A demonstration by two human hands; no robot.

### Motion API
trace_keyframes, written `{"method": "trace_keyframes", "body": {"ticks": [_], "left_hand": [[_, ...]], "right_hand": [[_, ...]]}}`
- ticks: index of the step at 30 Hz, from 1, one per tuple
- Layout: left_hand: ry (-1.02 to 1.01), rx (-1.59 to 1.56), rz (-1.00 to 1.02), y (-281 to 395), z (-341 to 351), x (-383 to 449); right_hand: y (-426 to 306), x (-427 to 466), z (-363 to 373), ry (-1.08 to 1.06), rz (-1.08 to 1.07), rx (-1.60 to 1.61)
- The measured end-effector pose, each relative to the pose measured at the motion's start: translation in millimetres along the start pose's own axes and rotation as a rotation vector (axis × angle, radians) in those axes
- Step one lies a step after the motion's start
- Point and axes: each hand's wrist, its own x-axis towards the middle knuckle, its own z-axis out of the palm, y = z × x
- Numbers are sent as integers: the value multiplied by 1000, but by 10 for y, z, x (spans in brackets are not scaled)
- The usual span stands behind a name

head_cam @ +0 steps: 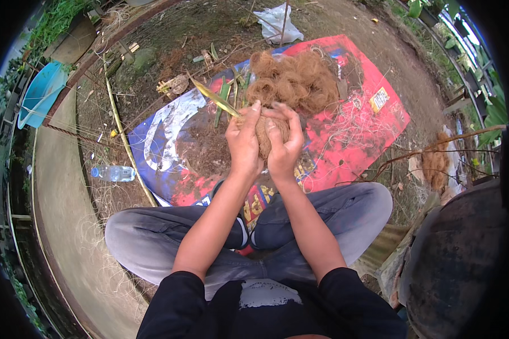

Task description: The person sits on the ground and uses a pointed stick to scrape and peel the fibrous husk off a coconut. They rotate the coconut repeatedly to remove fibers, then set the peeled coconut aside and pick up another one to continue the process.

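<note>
My left hand (pixel 244 142) and my right hand (pixel 286 142) cup a rounded bundle of brown plant fibre (pixel 264 137) between them, over a printed red and blue sheet (pixel 352 148). A long yellow-green leaf (pixel 215 98) sticks out of the bundle towards the upper left, beside my left fingers. Just beyond my hands lies a big loose heap of brown fibre (pixel 295 80). Cut green leaf pieces (pixel 223 99) are left of the heap, near dark soil on the sheet. Tangled pale string (pixel 350 123) lies at the right. The bundle's underside is hidden by my hands.
A plastic bottle (pixel 113 173) lies left of a long thin stick (pixel 121 127). Farther left are a blue basin (pixel 42 95) and stretched strings. A white plastic bag (pixel 278 23) lies beyond the sheet. At the lower right is a large dark rounded object (pixel 454 258).
</note>
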Motion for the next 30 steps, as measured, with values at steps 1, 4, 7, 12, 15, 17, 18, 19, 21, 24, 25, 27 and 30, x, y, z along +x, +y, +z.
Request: {"method": "trace_keyframes", "body": {"ticks": [1, 4, 7, 12, 15, 17, 18, 19, 21, 24, 25, 27, 30], "left_hand": [[26, -24, 19, 14, 13, -5], [-27, -33, 35, 29, -28, 6], [-45, 5, 66, -35, -93, 19], [56, 35, 56, -47, -59, 29], [17, 59, -71, -71, -59, 54], [3, 257, -35, -26, 1, 81], [19, 245, 54, -76, 7, 40], [14, 201, 66, -122, -6, 45], [10, 110, 89, -194, -52, 61], [60, 9, 57, -157, -145, 85], [81, -22, 43, -129, -154, 91], [86, -75, -125, -51, -63, 58], [45, 140, -29, -52, -16, 46]], "right_hand": [[41, 23, -5, -10, -51, -56], [79, 53, -37, -77, 133, 3], [115, 69, -31, -42, 261, 138], [208, 80, -110, -106, -418, -178], [271, 54, -175, -14, -5, -30], [301, 91, -125, 151, 480, 501], [319, 88, -116, 165, 632, 662], [340, 78, -97, 175, 785, 824], [368, 28, -46, 195, 436, 444], [326, -1, -103, 13, -442, -297], [304, 30, -107, -38, -456, -279], [247, 80, -102, -138, -480, -245], [219, 47, -69, 66, 211, 313]]}}
